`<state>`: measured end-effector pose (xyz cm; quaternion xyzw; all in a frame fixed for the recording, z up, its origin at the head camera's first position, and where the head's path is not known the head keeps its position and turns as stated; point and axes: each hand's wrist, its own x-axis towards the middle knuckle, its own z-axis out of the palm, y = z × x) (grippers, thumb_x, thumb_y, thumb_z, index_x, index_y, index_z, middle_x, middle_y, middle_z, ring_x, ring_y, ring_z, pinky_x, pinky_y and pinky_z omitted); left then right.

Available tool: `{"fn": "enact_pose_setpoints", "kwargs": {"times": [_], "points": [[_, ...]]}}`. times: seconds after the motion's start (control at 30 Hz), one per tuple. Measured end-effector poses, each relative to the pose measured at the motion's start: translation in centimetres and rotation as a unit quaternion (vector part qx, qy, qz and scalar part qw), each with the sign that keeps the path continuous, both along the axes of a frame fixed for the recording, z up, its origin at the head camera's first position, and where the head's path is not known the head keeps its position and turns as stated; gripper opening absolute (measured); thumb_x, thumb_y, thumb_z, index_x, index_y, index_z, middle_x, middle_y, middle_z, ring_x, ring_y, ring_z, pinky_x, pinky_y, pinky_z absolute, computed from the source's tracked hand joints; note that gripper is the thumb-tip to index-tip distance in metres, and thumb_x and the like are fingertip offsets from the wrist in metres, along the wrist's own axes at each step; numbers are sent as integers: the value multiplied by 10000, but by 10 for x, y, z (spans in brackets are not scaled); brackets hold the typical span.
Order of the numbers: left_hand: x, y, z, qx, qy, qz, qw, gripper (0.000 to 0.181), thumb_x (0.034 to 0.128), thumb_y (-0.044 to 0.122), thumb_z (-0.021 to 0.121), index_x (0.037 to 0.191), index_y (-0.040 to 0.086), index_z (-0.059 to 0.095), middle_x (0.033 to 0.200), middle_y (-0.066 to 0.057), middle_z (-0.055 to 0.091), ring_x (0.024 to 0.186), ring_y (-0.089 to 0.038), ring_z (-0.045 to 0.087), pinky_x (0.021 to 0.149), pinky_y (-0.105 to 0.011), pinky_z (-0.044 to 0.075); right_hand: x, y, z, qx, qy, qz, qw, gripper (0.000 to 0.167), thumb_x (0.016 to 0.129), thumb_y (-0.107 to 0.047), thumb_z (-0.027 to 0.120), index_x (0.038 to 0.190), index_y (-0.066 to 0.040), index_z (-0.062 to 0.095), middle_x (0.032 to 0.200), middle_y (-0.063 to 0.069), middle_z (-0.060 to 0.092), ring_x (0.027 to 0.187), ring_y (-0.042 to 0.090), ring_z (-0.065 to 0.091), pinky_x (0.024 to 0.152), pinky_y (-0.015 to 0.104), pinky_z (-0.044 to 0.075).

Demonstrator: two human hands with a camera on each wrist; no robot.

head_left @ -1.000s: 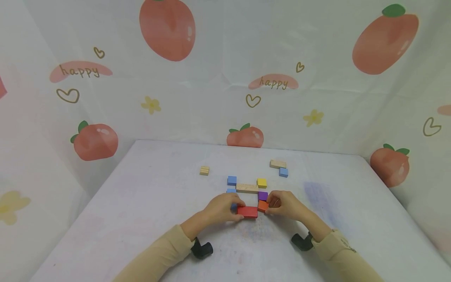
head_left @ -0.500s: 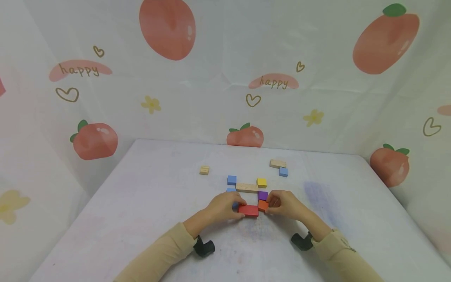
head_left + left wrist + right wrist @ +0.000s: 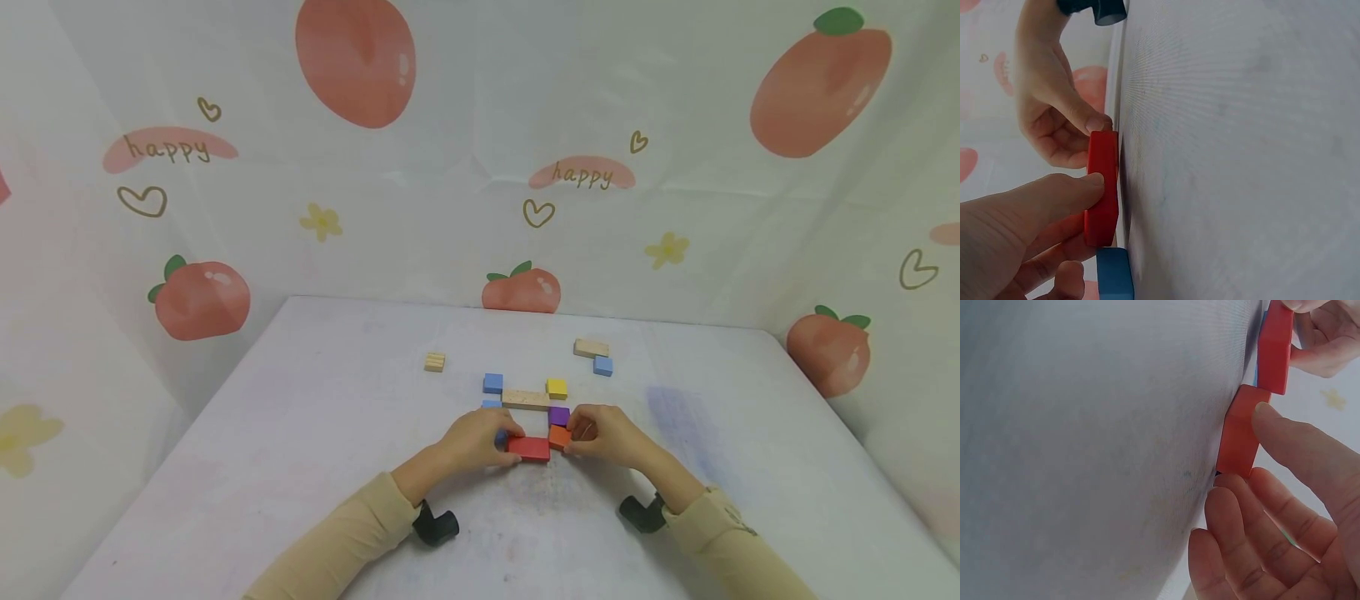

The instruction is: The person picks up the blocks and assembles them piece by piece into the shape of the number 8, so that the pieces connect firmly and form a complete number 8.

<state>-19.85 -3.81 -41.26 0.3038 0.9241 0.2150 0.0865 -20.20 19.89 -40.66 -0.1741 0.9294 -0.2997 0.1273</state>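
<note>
My left hand (image 3: 474,439) pinches the left end of a red block (image 3: 529,449), thumb on its near face in the left wrist view. A blue block (image 3: 1115,274) lies beside the red one's left end, partly hidden by the hand in the head view. My right hand (image 3: 609,435) holds an orange block (image 3: 559,438) by its right side, with the thumb on the block's near face (image 3: 1242,434). The red and orange blocks meet at their neighbouring ends. Just behind the orange block is a purple block (image 3: 558,416).
Behind the hands, a long wooden block (image 3: 526,400) lies between a yellow block (image 3: 557,388) and blue blocks (image 3: 492,383). A ridged wooden block (image 3: 434,362) stands back left; another wooden block (image 3: 592,348) and a blue block (image 3: 603,366) sit back right.
My left hand and the red block have shifted slightly right and away from me, closer against the orange block. The right hand has stayed in place.
</note>
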Motion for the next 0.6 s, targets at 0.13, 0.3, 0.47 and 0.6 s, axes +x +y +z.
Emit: {"fn": "enact_pose_setpoints", "kwargs": {"times": [0.13,0.3,0.47,0.6], "points": [[0,0,0,14,-10,-11,10000,301,791,287,734,1066,166,708,1017,49,648,911,-80,567,802,-240,469,0,0,0,-3,-18,-24,10000,236,762,-161,758,911,-67,601,816,4,627,740,113,563,675,240,508],[-1,0,-1,0,10,-27,10000,303,785,283,740,1062,164,712,992,55,643,871,-62,554,762,-210,453,0,-1,0,23,-31,-72,10000,238,755,-161,764,905,-70,603,809,0,624,740,112,561,679,243,508],[0,1,-1,8,31,-65,10000,302,779,280,745,1055,162,714,981,59,645,856,-56,554,754,-208,453,1,-1,1,43,-66,-116,9999,242,753,-168,766,905,-72,603,807,-1,622,740,114,561,685,255,513],[0,1,-1,-18,77,-83,9999,300,779,281,744,1053,162,715,979,59,648,852,-52,555,754,-208,455,1,-1,1,40,-76,-107,9999,243,756,-170,764,910,-71,604,811,-1,623,742,114,565,688,259,517]]}}
